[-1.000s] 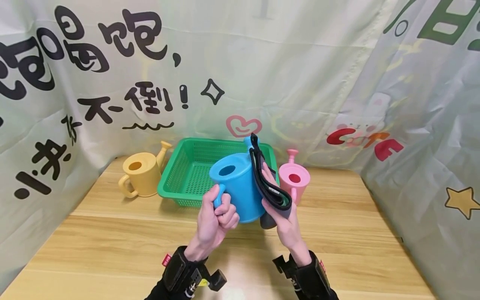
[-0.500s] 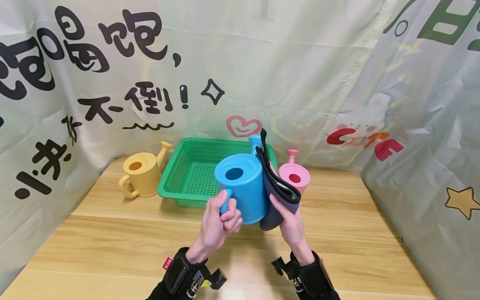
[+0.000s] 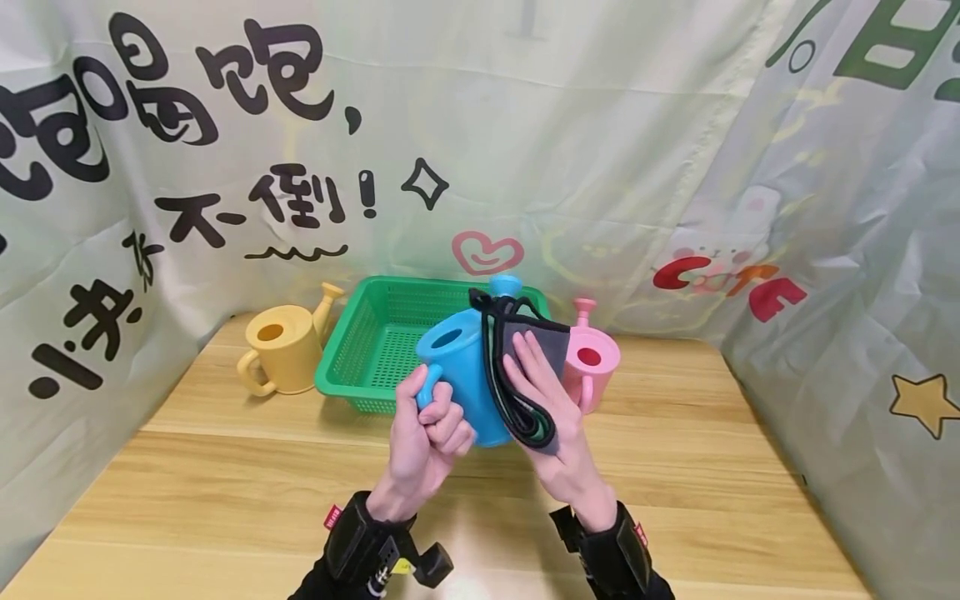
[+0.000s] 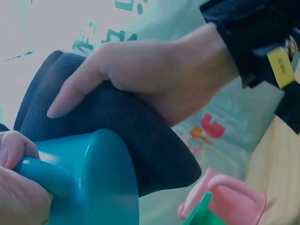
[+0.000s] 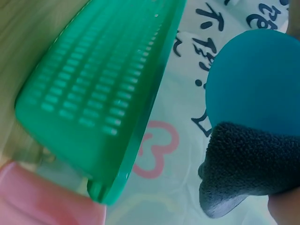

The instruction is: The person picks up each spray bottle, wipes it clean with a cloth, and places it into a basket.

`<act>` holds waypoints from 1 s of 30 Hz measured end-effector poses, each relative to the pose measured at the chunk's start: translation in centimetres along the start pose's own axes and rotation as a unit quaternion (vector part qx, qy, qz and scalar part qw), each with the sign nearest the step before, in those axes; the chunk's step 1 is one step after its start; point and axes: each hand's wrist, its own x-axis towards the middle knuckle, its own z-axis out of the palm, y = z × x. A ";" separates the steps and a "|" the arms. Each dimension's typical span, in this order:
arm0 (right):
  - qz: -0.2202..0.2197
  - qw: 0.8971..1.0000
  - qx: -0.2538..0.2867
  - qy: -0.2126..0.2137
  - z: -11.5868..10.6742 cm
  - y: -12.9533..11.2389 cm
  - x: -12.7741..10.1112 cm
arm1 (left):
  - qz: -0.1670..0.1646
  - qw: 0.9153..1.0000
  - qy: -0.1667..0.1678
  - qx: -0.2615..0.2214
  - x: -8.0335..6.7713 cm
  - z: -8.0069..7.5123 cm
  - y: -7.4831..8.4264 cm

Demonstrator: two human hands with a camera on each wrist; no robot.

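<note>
In the head view my left hand (image 3: pixel 422 446) grips the handle of a blue toy watering can (image 3: pixel 467 375), which is lifted above the table and tilted. My right hand (image 3: pixel 553 425) holds a folded dark grey cloth (image 3: pixel 553 340) with black edging against the can's right side. Its fingers lie along the cloth; the thumb is hidden here. From the left wrist, the cloth (image 4: pixel 122 122) drapes over the can (image 4: pixel 105 178) beneath the right hand. The right wrist view shows the can's round base (image 5: pixel 258 79) with the cloth (image 5: pixel 248 164) touching it.
A green plastic basket (image 3: pixel 337 387) stands behind the can. To its left is a yellow watering can (image 3: pixel 292 358), and to its right a pink one (image 3: pixel 592 346). All stand on a wooden table (image 3: pixel 262 492) before a printed cloth backdrop (image 3: pixel 615 150).
The can has shifted slightly left and tilted more. My right hand has turned over toward the left with the cloth, which now covers more of the can's side.
</note>
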 end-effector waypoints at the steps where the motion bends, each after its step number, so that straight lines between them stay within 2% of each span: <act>1: -0.014 1.000 -0.012 -0.002 0.0 0.1 0.1 | -0.004 1.000 0.005 -0.004 0.0 0.0 0.1; 8: -0.098 0.991 -0.092 -0.023 0.0 0.2 0.5 | -0.025 0.998 0.031 -0.045 0.1 -0.4 0.7; 14: -0.140 0.983 -0.110 -0.036 -0.2 0.2 0.7 | -0.020 0.996 0.017 -0.080 0.2 -0.9 1.0; 18: -0.122 0.987 -0.096 -0.040 -0.3 0.1 0.6 | -0.024 0.996 0.006 -0.083 0.2 -0.9 0.9; 24: -0.061 0.997 -0.027 -0.034 -0.2 0.3 0.3 | -0.022 0.998 -0.009 -0.058 0.3 -0.8 0.7; 30: 0.006 1.000 0.021 -0.021 -0.4 0.2 -0.2 | -0.025 0.999 -0.018 -0.035 0.2 -0.8 0.5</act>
